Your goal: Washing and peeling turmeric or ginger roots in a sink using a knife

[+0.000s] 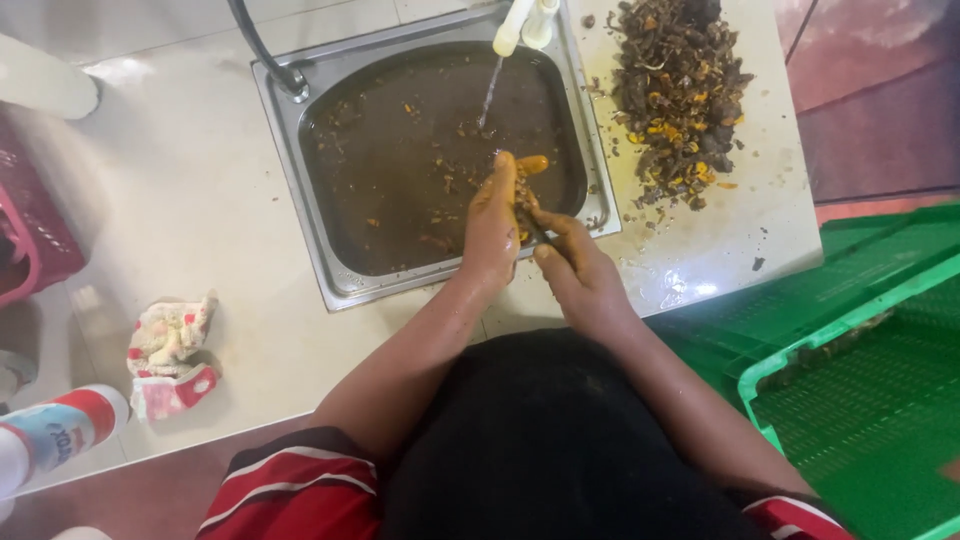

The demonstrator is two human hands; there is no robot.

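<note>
My left hand [493,225] holds a small orange root piece [531,163] over the steel sink [300,140], which is full of murky brown water with floating scraps. My right hand [580,268] sits close beside it at the sink's front right corner, gripping a small dark knife [530,225] that touches the root. Both hands are wet and stained yellow. A thin stream of water runs from the white tap [510,28] into the sink just above the root.
A heap of dark and orange peelings [678,95] lies on the white counter right of the sink. A crumpled red-and-white cloth [170,355] lies at left, with a bottle [60,430] near it. Green plastic crates [860,380] stand at right, a pink basket [30,240] at left.
</note>
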